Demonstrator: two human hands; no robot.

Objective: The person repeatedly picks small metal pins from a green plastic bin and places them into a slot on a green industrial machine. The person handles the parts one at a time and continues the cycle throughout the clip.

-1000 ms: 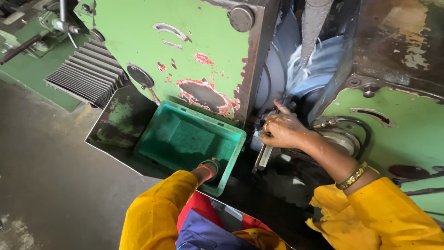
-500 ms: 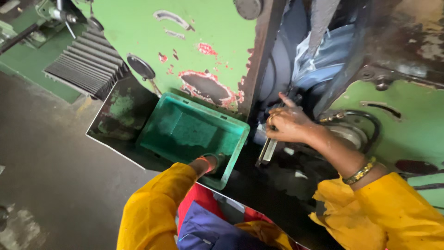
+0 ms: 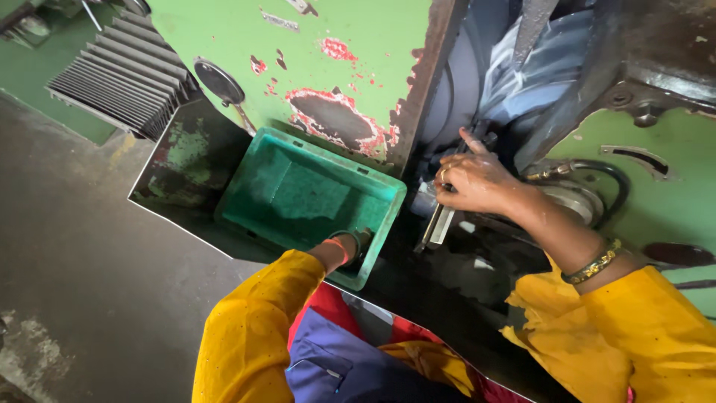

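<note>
Left hand [image 3: 356,245] dips over the near rim of the green bin [image 3: 257,179], its grip hidden. Bin looks bare inside. Right hand [image 3: 471,181] clamps a metal bar [image 3: 438,225] at the press [image 3: 343,52]

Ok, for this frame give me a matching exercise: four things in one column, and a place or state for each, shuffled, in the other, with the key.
Things:
1. green plastic bin
2. left hand
3. right hand
4. gold bangle

Places or states:
A. holds a flat metal piece at the machine's dark opening
B. sits against the peeling green machine panel
C. worn on the right wrist
D. reaches into the bin's near corner

Pairs: 1-B, 2-D, 3-A, 4-C
</note>
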